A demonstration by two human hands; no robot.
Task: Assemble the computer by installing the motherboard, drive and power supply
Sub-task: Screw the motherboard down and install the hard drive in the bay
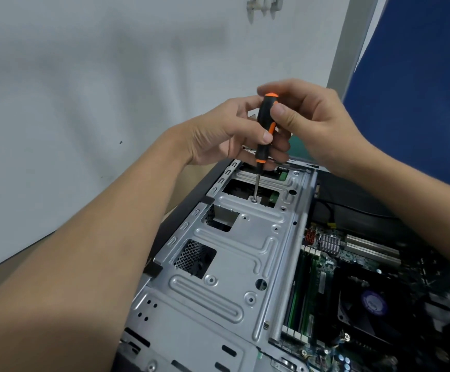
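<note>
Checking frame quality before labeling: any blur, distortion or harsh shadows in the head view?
Head view: wide-angle bending stretches the forearms at the edges; soft, even light, faint shadows on the wall; screwdriver and both hands, left, right, fairly sharp; motherboard at lower right smeared.

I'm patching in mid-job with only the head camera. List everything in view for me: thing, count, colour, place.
Screwdriver: one, black and orange handle, upright, tip on a screw.
Screw: one, silver, far end of the drive cage.
Drive cage: one, grey metal, centre of the case.
Motherboard: one, green, right of the cage.
Memory sticks: count unclear, green, alongside the cage's right edge.
Cooling fan: one, black with purple hub label, lower right.
Wall: one, white, behind.
Blue panel: one, upper right.
Left hand: grip on the lower handle.
Right hand: grip on the handle top.
</note>
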